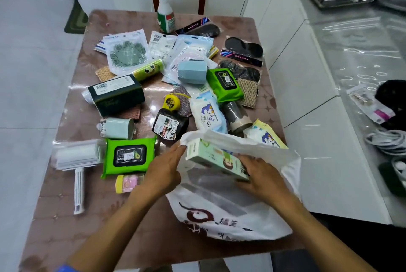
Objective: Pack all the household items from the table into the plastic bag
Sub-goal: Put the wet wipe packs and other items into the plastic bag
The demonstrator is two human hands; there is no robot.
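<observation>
A white plastic bag [230, 212] is laid on the near edge of the counter [66, 216], its mouth turned toward the scattered goods. The upper lip of the mouth is pinched by the left hand [163, 170], evidently to keep the opening wide. A pale green box [216, 160] is gripped by the right hand [261, 176], fingers curled about its near end, and is seen partly inside the mouth, tilted for entry. Packing is judged barely begun: 2 green wipe packs [128, 158], a lint roller [77, 161], a dark box [117, 94] and a bottle [165, 11] are noted outside the bag.
</observation>
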